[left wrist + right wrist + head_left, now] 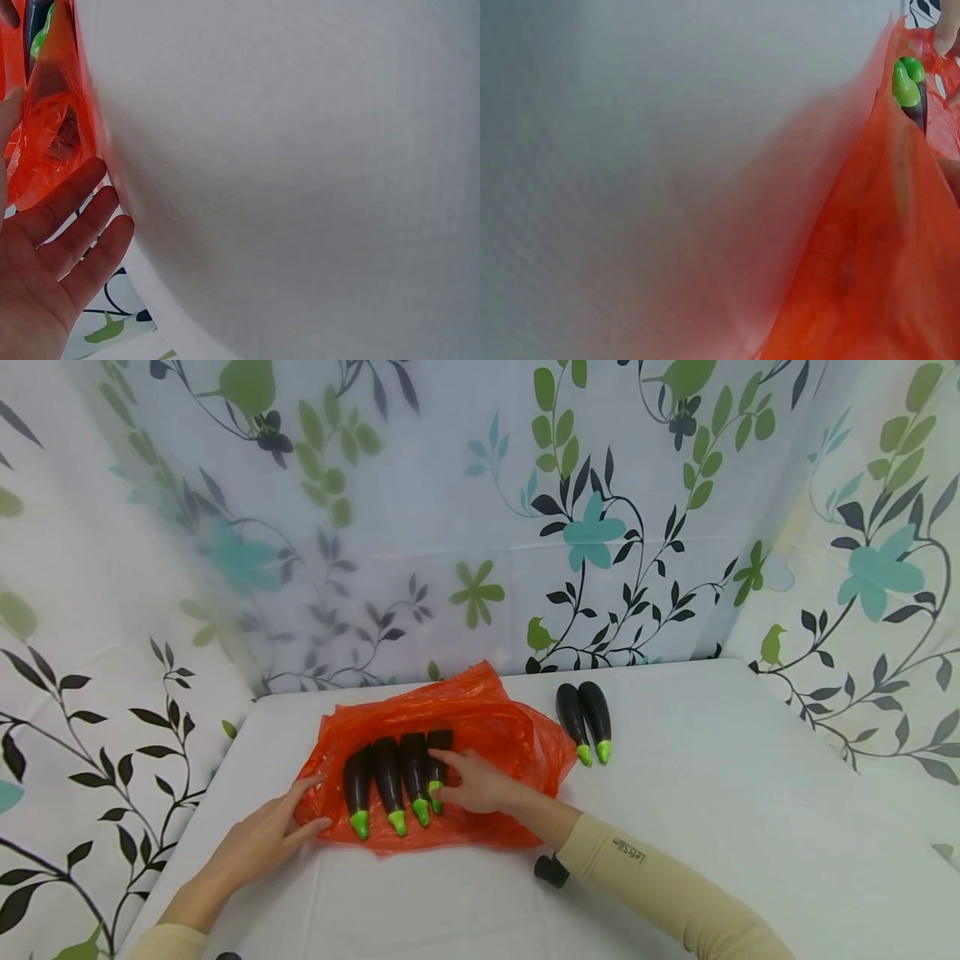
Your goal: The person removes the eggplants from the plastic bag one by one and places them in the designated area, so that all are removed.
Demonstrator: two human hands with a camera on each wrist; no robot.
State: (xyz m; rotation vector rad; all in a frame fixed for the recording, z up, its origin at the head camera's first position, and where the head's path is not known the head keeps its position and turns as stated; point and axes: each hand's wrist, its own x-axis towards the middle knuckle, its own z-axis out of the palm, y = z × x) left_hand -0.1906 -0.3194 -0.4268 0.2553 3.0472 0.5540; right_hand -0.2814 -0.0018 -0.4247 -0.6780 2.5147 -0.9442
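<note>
- Head view: a white-covered desk (pixel 750 827) stands before a hanging sheet (pixel 450 468) printed with leaves, flowers and birds.
- Head view: a red plastic bag (pixel 517 743) lies on the left half of the desk, its back part close to the far edge.
- Head view: four eggplants (pixel 389 777) lie in a row in the mouth of the bag, dark bodies toward the far edge, green ends toward the near edge.
- Head view: two further eggplants (pixel 596 714) lie outside the bag, just to its right, near the far edge; they touch side by side, green ends toward the near edge.
- Head view: the left hand (pixel 258 835), over the left edge of the desk, touches the left side of the bag with fingers spread.
- Head view: the right hand (pixel 480 781) has its index finger and thumb across the rightmost eggplant (pixel 437 772) of the row. Whether it grips that piece cannot be told.
- Head view: a small black object (pixel 551 870) shows beside the cuff of the beige right sleeve (pixel 652 885).
- Left wrist view: three fingers of the left hand are nearly straight and apart, close by the bag; an eggplant's green end shows at upper left.
- Right wrist view: red film hides most of the right hand; two green ends show within the bag.
</note>
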